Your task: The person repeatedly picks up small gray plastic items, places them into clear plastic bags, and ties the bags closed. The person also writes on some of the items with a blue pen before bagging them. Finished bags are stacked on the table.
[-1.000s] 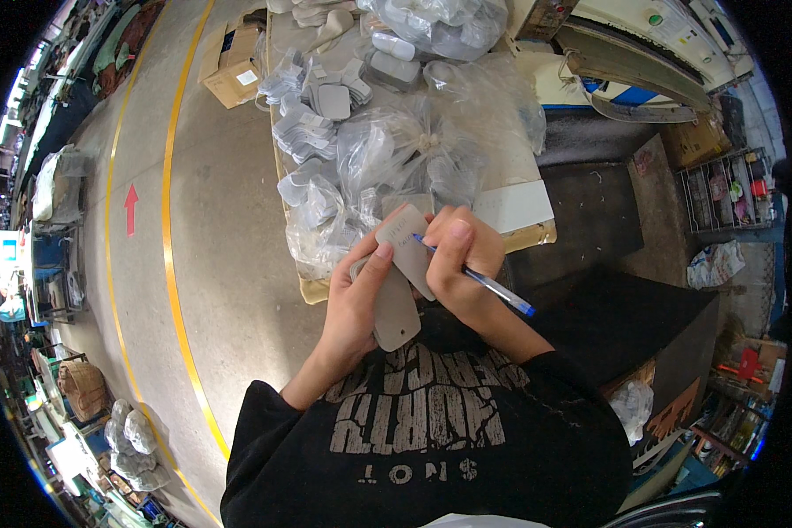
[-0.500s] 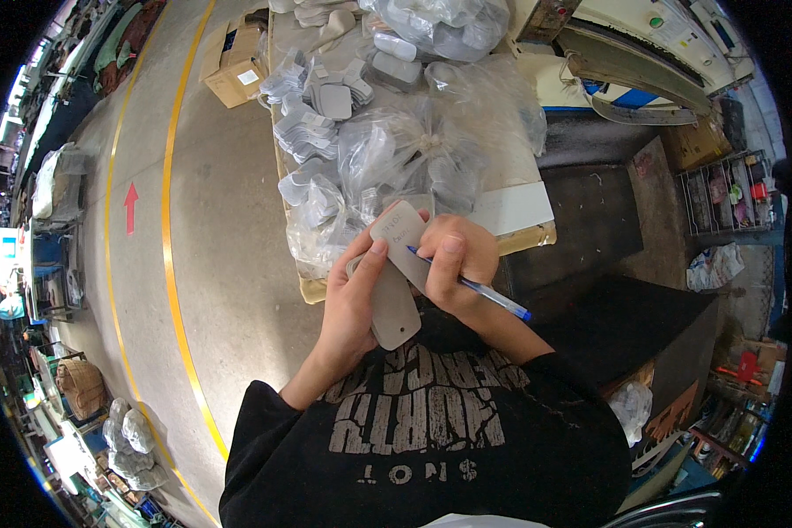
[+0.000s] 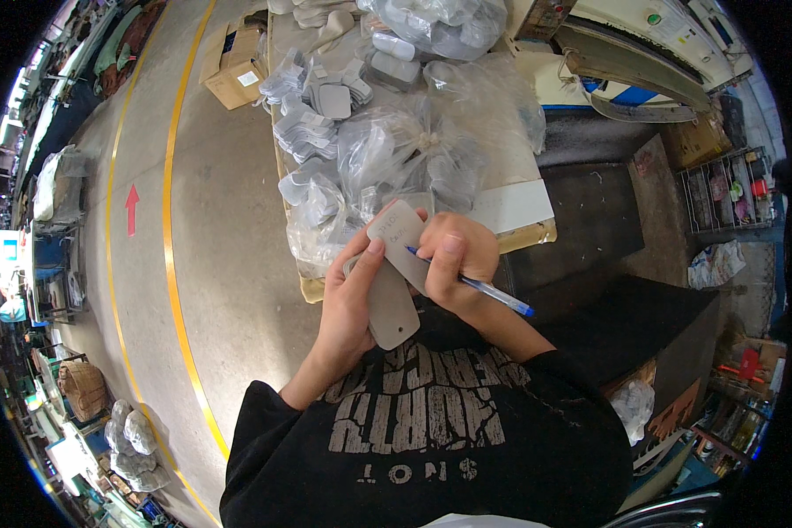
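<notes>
My left hand (image 3: 347,290) is closed on flat grey rounded pieces, its thumb pressed over them. The upper grey piece (image 3: 394,225) slants across the others and bears handwriting. Below it lies another grey piece (image 3: 392,310) with a small hole near its end; the edges of more show beneath it. My right hand (image 3: 463,257) grips a blue ballpoint pen (image 3: 496,297) with a clear barrel. The pen's tip is at the upper piece, and my right fingers rest against that piece, hiding part of it.
Ahead stands a table (image 3: 537,231) with clear plastic bags (image 3: 427,145) and stacks of grey pieces (image 3: 306,132). A white board (image 3: 515,206) lies at its near right corner. A cardboard box (image 3: 234,72) is at its far left. Machinery (image 3: 638,66) stands to the right.
Both hands keep almost the same place and grip. The right hand and pen shift very slightly at the upper piece.
</notes>
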